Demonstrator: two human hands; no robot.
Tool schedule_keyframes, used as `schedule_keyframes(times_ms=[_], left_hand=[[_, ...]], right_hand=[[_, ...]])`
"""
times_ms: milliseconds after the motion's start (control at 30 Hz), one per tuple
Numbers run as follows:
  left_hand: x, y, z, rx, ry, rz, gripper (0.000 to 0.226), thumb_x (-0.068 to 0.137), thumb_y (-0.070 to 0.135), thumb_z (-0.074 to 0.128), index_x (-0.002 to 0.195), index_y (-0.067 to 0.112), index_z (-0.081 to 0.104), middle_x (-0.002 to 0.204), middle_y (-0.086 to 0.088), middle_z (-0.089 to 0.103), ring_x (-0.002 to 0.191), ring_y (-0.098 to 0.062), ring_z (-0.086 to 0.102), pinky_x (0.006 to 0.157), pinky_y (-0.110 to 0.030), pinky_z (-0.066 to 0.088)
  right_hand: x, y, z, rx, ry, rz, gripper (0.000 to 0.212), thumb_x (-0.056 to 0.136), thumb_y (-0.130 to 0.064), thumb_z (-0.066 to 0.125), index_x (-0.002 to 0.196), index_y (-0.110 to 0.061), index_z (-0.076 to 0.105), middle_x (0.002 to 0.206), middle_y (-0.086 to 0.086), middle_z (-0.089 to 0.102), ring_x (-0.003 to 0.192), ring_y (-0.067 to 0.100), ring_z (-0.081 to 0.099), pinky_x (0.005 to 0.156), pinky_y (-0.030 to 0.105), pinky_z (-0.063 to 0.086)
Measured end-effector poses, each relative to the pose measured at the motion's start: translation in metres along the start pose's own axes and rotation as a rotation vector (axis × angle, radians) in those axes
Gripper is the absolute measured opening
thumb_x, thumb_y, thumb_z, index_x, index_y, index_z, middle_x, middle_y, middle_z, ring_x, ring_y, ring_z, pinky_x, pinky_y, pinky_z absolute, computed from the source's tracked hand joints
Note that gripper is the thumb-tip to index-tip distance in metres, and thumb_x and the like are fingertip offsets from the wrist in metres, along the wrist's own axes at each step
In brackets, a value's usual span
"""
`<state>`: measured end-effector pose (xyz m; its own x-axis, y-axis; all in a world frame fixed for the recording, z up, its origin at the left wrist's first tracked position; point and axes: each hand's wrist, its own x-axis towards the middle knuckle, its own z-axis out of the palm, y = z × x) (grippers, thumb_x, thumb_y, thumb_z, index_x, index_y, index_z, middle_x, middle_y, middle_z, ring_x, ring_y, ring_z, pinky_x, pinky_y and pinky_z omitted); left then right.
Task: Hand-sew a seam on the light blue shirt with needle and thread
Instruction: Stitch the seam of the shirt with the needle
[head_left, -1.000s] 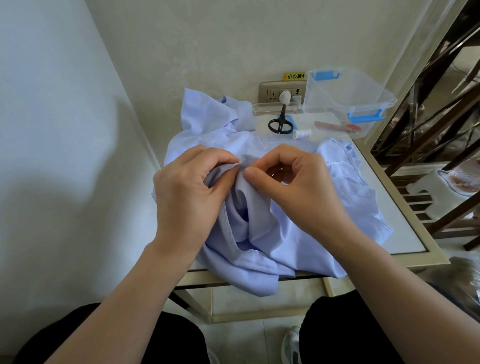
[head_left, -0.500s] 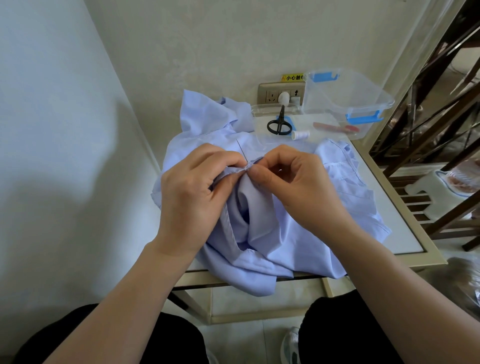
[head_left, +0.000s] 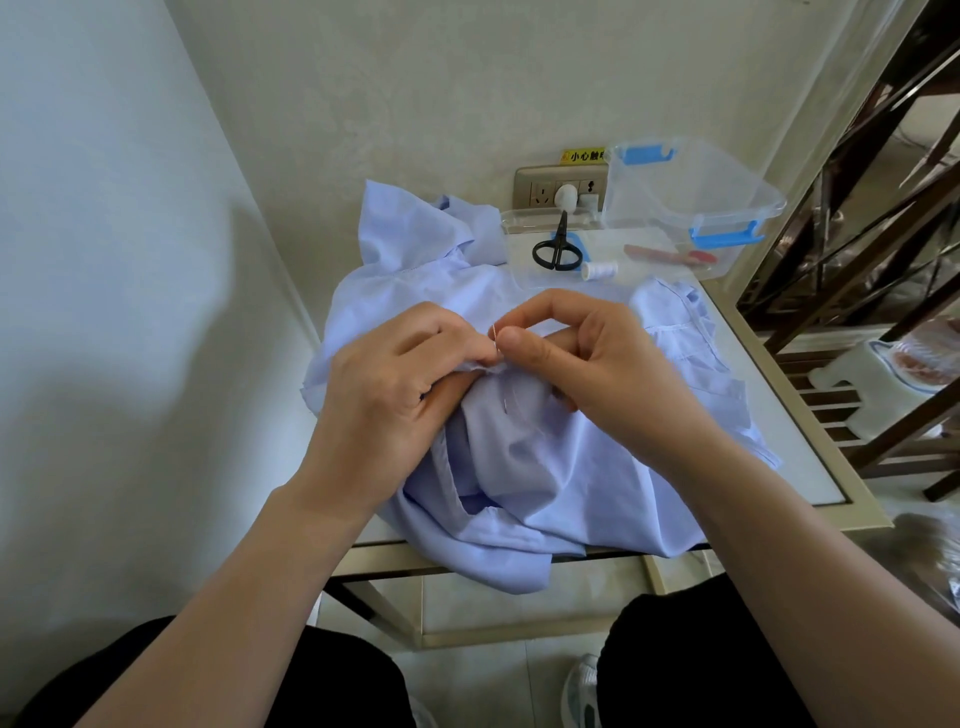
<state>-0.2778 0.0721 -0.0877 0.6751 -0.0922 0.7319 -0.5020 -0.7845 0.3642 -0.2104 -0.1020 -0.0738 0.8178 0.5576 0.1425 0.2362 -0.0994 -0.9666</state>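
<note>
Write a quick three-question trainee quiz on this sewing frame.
1. True or false: the black scissors lie untouched beyond the shirt, near the wall socket.
2. What does the right hand pinch? A) needle B) thread spool C) box handle
3. Short answer: which of the two hands grips the fold of shirt beside the needle?

Key: 1 true; 2 A; 3 the left hand.
</note>
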Motion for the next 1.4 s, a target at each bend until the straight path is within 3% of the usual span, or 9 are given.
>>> schedule_keyframes(times_ms=[100, 267, 433, 567, 667, 900, 1033, 1167, 1400], left_hand=[[0.0, -0.001, 0.0, -0.025, -0.005, 0.02, 0.008, 0.089, -0.003, 0.067, 0.088, 0.003, 0.073, 0.088, -0.004, 0.065, 0.08, -0.008, 0.061, 0.074, -0.016, 0.047], [0.0, -0.001, 0.001, 0.006, -0.046, 0.045, 0.014, 0.086, -0.007, 0.068, 0.089, 0.004, 0.075, 0.089, -0.005, 0.063, 0.078, -0.009, 0.059, 0.071, -0.017, 0.046], [0.0, -0.001, -0.001, 0.04, -0.077, 0.064, 0.019, 0.087, -0.01, 0.062, 0.087, 0.005, 0.074, 0.09, -0.006, 0.062, 0.08, -0.011, 0.057, 0.071, -0.017, 0.043], [-0.002, -0.001, -0.002, 0.04, -0.074, 0.075, 0.021, 0.086, -0.012, 0.061, 0.087, 0.004, 0.075, 0.09, -0.007, 0.061, 0.079, -0.01, 0.056, 0.071, -0.016, 0.042], [-0.003, -0.001, -0.002, 0.043, -0.07, 0.083, 0.021, 0.087, -0.012, 0.062, 0.087, 0.005, 0.075, 0.09, -0.008, 0.062, 0.078, -0.011, 0.056, 0.07, -0.017, 0.043], [-0.003, 0.0, -0.002, 0.024, -0.087, 0.085, 0.021, 0.087, -0.011, 0.062, 0.089, 0.005, 0.075, 0.091, -0.008, 0.061, 0.078, -0.013, 0.057, 0.068, -0.02, 0.044], [-0.005, 0.0, -0.003, 0.018, -0.089, 0.086, 0.025, 0.086, -0.015, 0.06, 0.09, 0.005, 0.076, 0.093, -0.01, 0.06, 0.077, -0.015, 0.056, 0.068, -0.022, 0.043], [-0.003, 0.001, -0.004, 0.043, -0.068, 0.084, 0.025, 0.085, -0.017, 0.061, 0.085, 0.004, 0.075, 0.092, -0.01, 0.061, 0.08, -0.012, 0.056, 0.072, -0.017, 0.043], [-0.003, 0.002, -0.005, 0.03, -0.049, 0.085, 0.024, 0.085, -0.017, 0.06, 0.086, 0.002, 0.076, 0.091, -0.013, 0.06, 0.08, -0.011, 0.055, 0.077, -0.012, 0.039]], right_hand=[[0.0, 0.0, 0.001, 0.046, -0.037, 0.017, 0.01, 0.092, -0.021, 0.066, 0.085, -0.014, 0.068, 0.056, 0.021, 0.044, 0.055, 0.023, 0.032, 0.052, 0.026, 0.025], [0.004, 0.005, 0.003, 0.119, -0.002, 0.038, 0.011, 0.088, -0.016, 0.065, 0.077, -0.018, 0.065, 0.076, 0.003, 0.061, 0.076, 0.014, 0.052, 0.071, 0.024, 0.04], [0.015, 0.008, -0.007, 0.714, 0.296, 0.067, 0.02, 0.1, -0.008, 0.047, 0.082, -0.014, 0.052, 0.082, 0.005, 0.072, 0.085, 0.019, 0.067, 0.081, 0.027, 0.054], [0.02, 0.007, -0.025, 1.025, 0.465, 0.158, 0.028, 0.1, -0.008, 0.043, 0.074, -0.015, 0.04, 0.052, -0.004, 0.04, 0.044, 0.009, 0.044, 0.047, 0.021, 0.044], [0.016, 0.004, -0.028, 0.653, 0.354, 0.133, 0.029, 0.097, -0.006, 0.045, 0.07, -0.018, 0.041, 0.057, -0.005, 0.022, 0.045, 0.009, 0.018, 0.039, 0.019, 0.02], [-0.002, -0.007, -0.02, -0.159, -0.177, 0.043, 0.009, 0.085, -0.019, 0.075, 0.084, -0.01, 0.073, 0.06, 0.015, 0.031, 0.059, 0.023, 0.028, 0.061, 0.027, 0.028], [-0.003, -0.006, -0.024, -0.2, -0.183, 0.058, 0.016, 0.087, -0.018, 0.073, 0.077, -0.006, 0.07, 0.06, 0.014, 0.03, 0.06, 0.018, 0.028, 0.059, 0.024, 0.026], [-0.003, -0.006, -0.025, -0.153, -0.16, 0.073, 0.048, 0.088, -0.029, 0.068, 0.064, 0.005, 0.043, 0.058, 0.005, 0.027, 0.057, 0.013, 0.023, 0.051, 0.021, 0.02], [0.005, 0.0, -0.026, 0.177, 0.054, 0.103, 0.048, 0.091, -0.015, 0.065, 0.059, -0.016, 0.03, 0.051, 0.0, 0.024, 0.049, 0.014, 0.018, 0.045, 0.019, 0.02]])
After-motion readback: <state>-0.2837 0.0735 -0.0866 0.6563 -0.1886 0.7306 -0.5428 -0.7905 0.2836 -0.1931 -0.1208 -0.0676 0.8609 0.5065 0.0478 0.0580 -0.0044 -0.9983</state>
